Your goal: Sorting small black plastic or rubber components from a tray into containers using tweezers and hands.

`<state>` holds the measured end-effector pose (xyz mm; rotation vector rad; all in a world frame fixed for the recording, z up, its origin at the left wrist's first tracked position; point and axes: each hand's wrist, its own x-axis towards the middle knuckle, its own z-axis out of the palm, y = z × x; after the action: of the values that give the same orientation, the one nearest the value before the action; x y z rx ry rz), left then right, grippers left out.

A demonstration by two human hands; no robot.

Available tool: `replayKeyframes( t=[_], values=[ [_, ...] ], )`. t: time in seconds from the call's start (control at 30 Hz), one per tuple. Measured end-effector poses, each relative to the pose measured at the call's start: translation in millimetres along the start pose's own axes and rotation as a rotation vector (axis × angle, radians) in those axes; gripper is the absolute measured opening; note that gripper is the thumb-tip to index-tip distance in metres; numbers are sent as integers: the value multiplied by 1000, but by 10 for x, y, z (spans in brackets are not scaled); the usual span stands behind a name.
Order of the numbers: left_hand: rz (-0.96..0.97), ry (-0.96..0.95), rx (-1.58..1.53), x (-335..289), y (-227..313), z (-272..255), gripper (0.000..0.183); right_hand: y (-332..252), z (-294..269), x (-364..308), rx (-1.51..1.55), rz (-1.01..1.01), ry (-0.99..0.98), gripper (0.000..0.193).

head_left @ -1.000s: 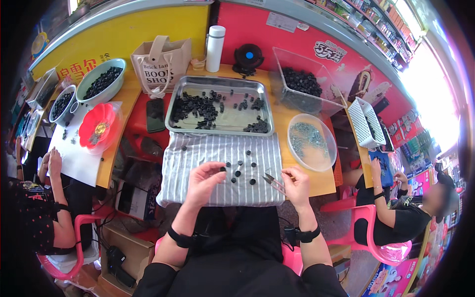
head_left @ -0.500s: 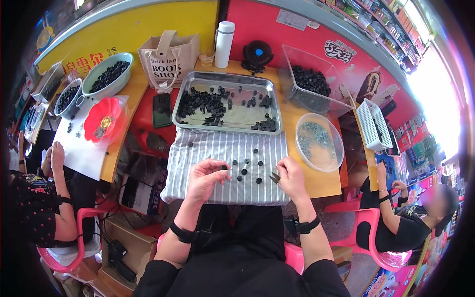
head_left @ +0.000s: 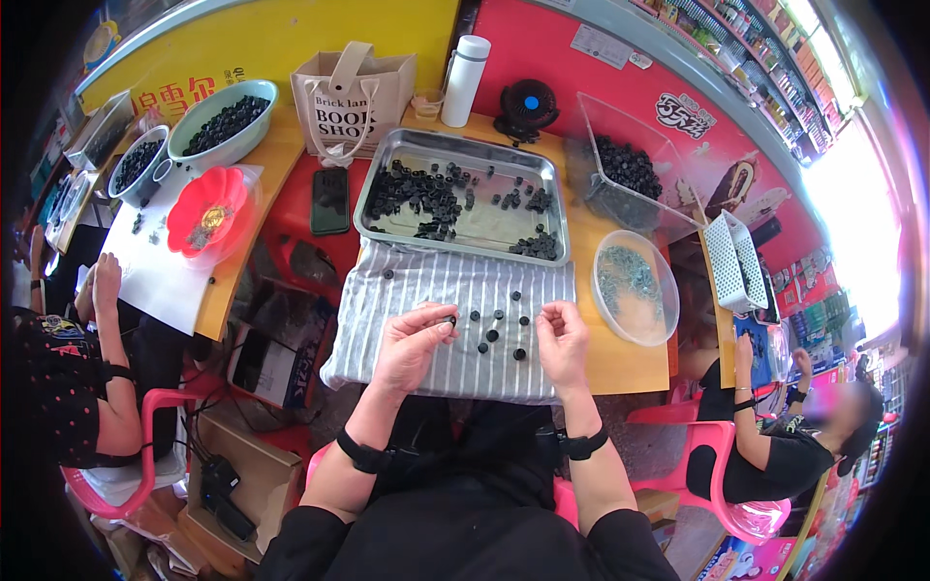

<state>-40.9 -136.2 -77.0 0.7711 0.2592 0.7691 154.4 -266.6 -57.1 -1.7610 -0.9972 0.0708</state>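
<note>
Between thumb and fingertips, my left hand [head_left: 409, 341] pinches a small black round part [head_left: 450, 321] above the striped cloth [head_left: 368, 334]. My right hand [head_left: 564, 341] is closed in a pinch at the cloth's right side; whatever it holds is hidden by the fingers. Several loose black round parts [head_left: 492, 335] lie on the cloth between the two hands. Beyond them stands a metal tray [head_left: 484, 235] with many more such black parts. A round clear tub [head_left: 651, 329] of greenish-grey bits sits to the right of the tray.
Behind the tub is a clear plastic bin [head_left: 605, 198] of black parts. A cloth bag [head_left: 399, 82], a white bottle [head_left: 467, 82] and a small black fan [head_left: 528, 108] line the back. A phone [head_left: 330, 201] lies left of the tray. People sit at both sides.
A grey pointed metal tool showed at my right fingertips before; it is no longer visible there. My left hand keeps its pinch on the black part. The whole view has shifted slightly.
</note>
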Motion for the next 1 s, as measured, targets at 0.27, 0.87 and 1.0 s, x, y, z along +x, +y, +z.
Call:
replayKeyframes(
  t=[0.27,0.87,1.0],
  values=[
    [11,-5,2,6,-21,-12,26,75,47,-12,-6,-28,-21,13],
    [15,-13,2,3,-12,-7,25,-117,67,91,-422,-595,-177,22],
    [17,-28,11,21,-25,-16,25,29,38,69,-331,-470,-143,17]
  ],
)
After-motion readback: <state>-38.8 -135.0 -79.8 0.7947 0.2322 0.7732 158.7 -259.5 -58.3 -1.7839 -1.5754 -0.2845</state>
